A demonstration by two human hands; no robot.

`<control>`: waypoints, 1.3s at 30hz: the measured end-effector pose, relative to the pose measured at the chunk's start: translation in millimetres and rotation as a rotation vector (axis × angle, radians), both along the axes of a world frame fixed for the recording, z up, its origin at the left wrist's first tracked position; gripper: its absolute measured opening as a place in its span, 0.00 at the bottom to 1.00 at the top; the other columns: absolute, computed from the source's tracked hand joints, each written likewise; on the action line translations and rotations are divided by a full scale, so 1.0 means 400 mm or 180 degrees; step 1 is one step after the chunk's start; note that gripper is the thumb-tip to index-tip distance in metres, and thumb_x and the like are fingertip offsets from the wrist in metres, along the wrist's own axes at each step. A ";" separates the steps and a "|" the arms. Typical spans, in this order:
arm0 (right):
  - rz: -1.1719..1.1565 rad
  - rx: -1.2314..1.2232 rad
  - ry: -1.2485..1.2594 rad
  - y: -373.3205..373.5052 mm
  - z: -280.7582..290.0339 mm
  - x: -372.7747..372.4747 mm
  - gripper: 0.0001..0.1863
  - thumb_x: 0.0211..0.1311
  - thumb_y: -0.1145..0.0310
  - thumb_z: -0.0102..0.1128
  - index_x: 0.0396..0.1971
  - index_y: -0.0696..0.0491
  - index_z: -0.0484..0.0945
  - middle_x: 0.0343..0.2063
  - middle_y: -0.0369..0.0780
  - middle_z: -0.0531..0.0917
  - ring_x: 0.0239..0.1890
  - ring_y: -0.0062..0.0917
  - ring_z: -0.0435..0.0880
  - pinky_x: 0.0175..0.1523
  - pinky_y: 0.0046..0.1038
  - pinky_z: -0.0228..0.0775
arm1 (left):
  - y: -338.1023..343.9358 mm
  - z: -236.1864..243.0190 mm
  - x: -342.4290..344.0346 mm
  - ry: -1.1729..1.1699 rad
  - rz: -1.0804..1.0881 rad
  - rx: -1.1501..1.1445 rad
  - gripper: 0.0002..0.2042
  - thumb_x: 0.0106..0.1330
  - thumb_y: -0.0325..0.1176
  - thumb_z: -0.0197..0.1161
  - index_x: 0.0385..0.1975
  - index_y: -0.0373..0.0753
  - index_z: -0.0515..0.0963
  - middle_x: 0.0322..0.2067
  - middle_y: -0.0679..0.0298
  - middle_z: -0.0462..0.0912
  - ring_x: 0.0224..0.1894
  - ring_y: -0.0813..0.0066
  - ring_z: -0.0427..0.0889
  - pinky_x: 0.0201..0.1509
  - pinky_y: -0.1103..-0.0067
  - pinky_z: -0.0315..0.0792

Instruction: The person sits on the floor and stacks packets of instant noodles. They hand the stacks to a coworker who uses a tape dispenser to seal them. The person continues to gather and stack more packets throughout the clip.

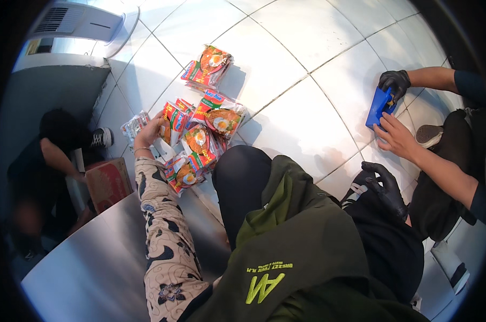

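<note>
My left hand (pixel 150 131), bare below a patterned sleeve, is closed on the edge of a red and white instant noodle packet (pixel 174 122) at the left of a loose pile. More noodle packets (pixel 219 117) lie overlapping to its right and nearer to me. A separate small stack of noodle packets (pixel 208 67) sits farther off on the tiles. Beside my wrist is a silvery packet (pixel 135 127). Out to the right, by my knee, my right hand (pixel 386 189) wears a black glove; its fingers are apart and hold nothing.
At the right a co-worker holds a blue box-like object (pixel 379 107) between a gloved and a bare hand. On the left another person crouches by a cardboard box (pixel 108 184). A white appliance (pixel 76 21) stands at the far left. White floor tiles (pixel 286 102) spread ahead.
</note>
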State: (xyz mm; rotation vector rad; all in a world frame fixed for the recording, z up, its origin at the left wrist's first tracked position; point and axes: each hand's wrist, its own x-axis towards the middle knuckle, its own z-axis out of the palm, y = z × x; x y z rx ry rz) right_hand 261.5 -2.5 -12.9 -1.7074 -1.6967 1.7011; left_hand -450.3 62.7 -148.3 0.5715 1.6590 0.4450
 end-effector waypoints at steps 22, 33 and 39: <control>0.0137 0.0289 -0.0265 0.000 -0.029 -0.025 0.20 0.69 0.70 0.55 0.57 0.60 0.71 0.36 0.39 0.80 0.40 0.22 0.79 0.50 0.26 0.71 | 0.234 0.033 0.185 0.0279 -0.3171 -0.0700 0.46 0.35 0.35 0.81 0.62 0.41 0.69 0.57 0.55 0.77 0.61 0.58 0.72 0.69 0.67 0.61; -0.0098 -0.0052 0.0056 0.002 -0.057 0.005 0.21 0.68 0.67 0.57 0.59 0.55 0.72 0.56 0.40 0.78 0.53 0.25 0.79 0.54 0.27 0.69 | 0.172 0.001 0.144 0.0721 -0.2778 0.0111 0.49 0.36 0.35 0.79 0.64 0.35 0.61 0.54 0.56 0.76 0.58 0.60 0.74 0.66 0.70 0.64; -0.0062 -0.0267 0.0368 0.026 0.011 -0.011 0.22 0.67 0.68 0.58 0.60 0.54 0.72 0.56 0.39 0.77 0.55 0.25 0.77 0.56 0.27 0.68 | 0.029 0.090 -0.022 -0.0260 -0.0644 0.0911 0.38 0.48 0.36 0.69 0.62 0.32 0.65 0.55 0.57 0.76 0.58 0.62 0.75 0.66 0.71 0.67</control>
